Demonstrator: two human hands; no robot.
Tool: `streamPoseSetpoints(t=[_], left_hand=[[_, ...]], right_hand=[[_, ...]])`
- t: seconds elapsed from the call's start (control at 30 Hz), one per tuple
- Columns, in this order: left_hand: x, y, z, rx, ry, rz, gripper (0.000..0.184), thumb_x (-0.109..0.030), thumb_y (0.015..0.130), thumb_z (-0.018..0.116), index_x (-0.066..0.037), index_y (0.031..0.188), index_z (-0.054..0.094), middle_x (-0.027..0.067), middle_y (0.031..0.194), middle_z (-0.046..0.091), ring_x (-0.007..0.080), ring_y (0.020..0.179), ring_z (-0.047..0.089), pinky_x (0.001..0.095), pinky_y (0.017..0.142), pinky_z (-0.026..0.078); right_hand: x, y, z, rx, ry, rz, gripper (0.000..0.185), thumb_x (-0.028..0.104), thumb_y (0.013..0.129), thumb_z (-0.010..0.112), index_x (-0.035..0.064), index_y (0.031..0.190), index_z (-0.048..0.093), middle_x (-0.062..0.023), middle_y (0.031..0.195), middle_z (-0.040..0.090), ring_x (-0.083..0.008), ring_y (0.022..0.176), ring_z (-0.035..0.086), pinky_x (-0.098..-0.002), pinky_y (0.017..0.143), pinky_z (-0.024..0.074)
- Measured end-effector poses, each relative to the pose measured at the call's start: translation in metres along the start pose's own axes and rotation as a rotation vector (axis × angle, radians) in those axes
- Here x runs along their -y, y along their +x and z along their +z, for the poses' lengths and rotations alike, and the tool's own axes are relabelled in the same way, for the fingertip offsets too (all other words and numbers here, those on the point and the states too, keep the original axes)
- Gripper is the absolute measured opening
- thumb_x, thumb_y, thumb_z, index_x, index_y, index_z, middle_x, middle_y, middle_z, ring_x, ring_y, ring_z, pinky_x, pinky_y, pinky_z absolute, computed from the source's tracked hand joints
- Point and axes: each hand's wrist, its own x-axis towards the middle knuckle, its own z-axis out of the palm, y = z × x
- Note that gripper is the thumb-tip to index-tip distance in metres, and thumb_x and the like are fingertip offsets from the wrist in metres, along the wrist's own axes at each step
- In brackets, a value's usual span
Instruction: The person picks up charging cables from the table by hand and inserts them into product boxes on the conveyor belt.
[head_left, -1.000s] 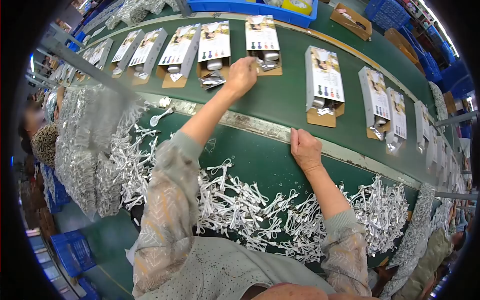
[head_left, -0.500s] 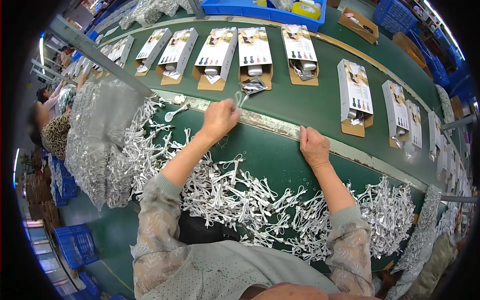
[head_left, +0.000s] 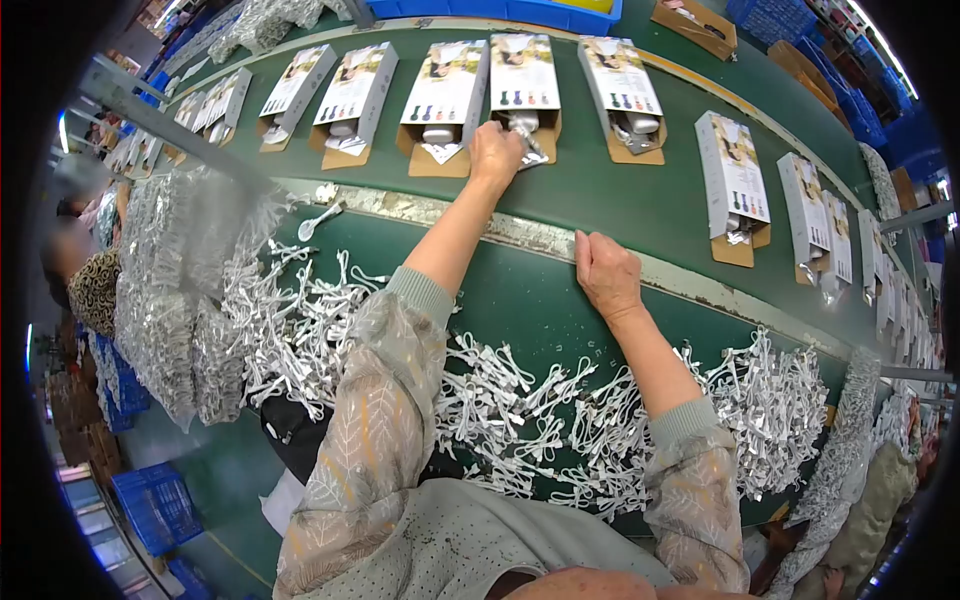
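Off the right hand (head_left: 610, 275) I see green belt (head_left: 672, 195) open at one o'clock, between a far box (head_left: 622, 75) at twelve and a nearer box (head_left: 733, 165) at two. Bench (head_left: 545, 315) lies free at eight; heaped cables (head_left: 490, 395) block seven. An open carton (head_left: 523, 75) crowds the left hand (head_left: 495, 150) at its one.

Worn on the person's head, a single camera looks forward and down from close above a grey-green top (head_left: 470, 525), past both forearms (head_left: 655, 365) and hands (head_left: 610, 277), its wide, dark-rimmed view spanning the green worktop (head_left: 535, 295) and, beyond its far edge, the boxes (head_left: 440, 85).
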Motion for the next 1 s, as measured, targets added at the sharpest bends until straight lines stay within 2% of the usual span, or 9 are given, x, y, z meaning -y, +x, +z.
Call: streamPoseSetpoints(t=[0.13,0.37,0.43,0.5,0.57,0.63,0.7,0.87,1.0], left_hand=[[-0.033,-0.055,-0.06,0.088,0.134,0.365,0.024,-0.012,0.082,0.057,0.001,0.1,0.066,0.0231,0.094,0.066,0.0381,0.092,0.063,0.0425,0.082,0.048],[-0.033,-0.186,-0.194,0.537,0.712,0.233,0.029,-0.019,0.078,0.066,-0.002,0.101,0.066,0.0183,0.092,0.067,0.0334,0.088,0.064,0.0397,0.08,0.05],[-0.008,-0.205,-0.2,0.503,0.809,0.45,0.028,-0.019,0.077,0.066,-0.002,0.099,0.066,0.018,0.088,0.066,0.0347,0.087,0.063,0.0407,0.08,0.05],[0.009,-0.208,-0.201,0.495,0.824,0.364,0.021,-0.015,0.075,0.066,-0.003,0.092,0.066,0.0164,0.088,0.065,0.0348,0.087,0.063,0.0414,0.08,0.049],[0.009,-0.2,-0.199,0.55,0.793,0.184,0.018,-0.012,0.074,0.065,-0.003,0.09,0.066,0.0155,0.09,0.064,0.0342,0.088,0.062,0.0414,0.08,0.049],[0.008,-0.201,-0.197,0.533,0.788,0.249,0.012,-0.011,0.074,0.065,-0.004,0.084,0.065,0.0145,0.09,0.062,0.0338,0.088,0.062,0.0424,0.078,0.049],[0.009,-0.206,-0.193,0.493,0.754,0.337,0.011,-0.012,0.075,0.066,-0.004,0.083,0.064,0.0143,0.088,0.062,0.0338,0.088,0.062,0.0428,0.078,0.049],[0.008,-0.212,-0.205,0.397,0.877,0.364,0.018,-0.021,0.074,0.068,-0.004,0.08,0.064,0.014,0.086,0.062,0.0328,0.087,0.061,0.0423,0.075,0.049],[0.016,-0.199,-0.21,0.489,0.757,0.369,0.014,-0.018,0.073,0.066,-0.003,0.073,0.065,0.0159,0.074,0.064,0.0336,0.075,0.063,0.0425,0.07,0.049]], right_hand=[[-0.003,-0.003,0.004,-0.018,-0.004,-0.008,0.028,0.023,0.088,0.059,0.0078,0.065,0.054,-0.0126,0.062,0.06,-0.032,0.054,0.06,-0.0399,0.05,0.0477],[0.0,-0.006,0.004,-0.009,-0.034,-0.004,0.031,0.025,0.089,0.058,0.0065,0.065,0.054,-0.0129,0.064,0.061,-0.0331,0.058,0.061,-0.0408,0.052,0.0481],[0.017,-0.007,-0.009,0.125,0.092,0.126,0.027,0.026,0.089,0.057,0.0072,0.07,0.058,-0.0153,0.069,0.062,-0.0349,0.067,0.062,-0.0431,0.061,0.0492],[0.046,-0.01,-0.02,0.337,0.266,0.221,0.018,0.024,0.089,0.058,0.0081,0.08,0.062,-0.0168,0.077,0.063,-0.035,0.075,0.063,-0.0434,0.067,0.0503],[0.08,-0.025,-0.025,0.362,0.524,-0.054,0.019,0.016,0.086,0.06,0.0115,0.104,0.063,-0.0164,0.1,0.063,-0.0341,0.092,0.061,-0.0422,0.08,0.0503],[0.109,-0.031,-0.022,0.403,0.492,-0.271,0.038,0.01,0.081,0.062,0.013,0.119,0.057,-0.013,0.116,0.057,-0.0331,0.103,0.058,-0.0402,0.087,0.0496],[0.125,-0.035,-0.016,0.424,0.467,-0.357,0.042,0.006,0.08,0.061,0.014,0.121,0.057,-0.0124,0.119,0.055,-0.0322,0.105,0.057,-0.039,0.088,0.0495],[0.122,-0.042,-0.004,0.476,0.412,-0.416,0.014,0.01,0.081,0.06,0.0088,0.096,0.061,-0.012,0.091,0.057,-0.0309,0.09,0.059,-0.0419,0.074,0.0496],[0.115,-0.038,-0.015,0.484,0.387,-0.407,0.011,0.012,0.081,0.061,0.0086,0.091,0.06,-0.0123,0.087,0.055,-0.0326,0.088,0.058,-0.0416,0.074,0.0493]])
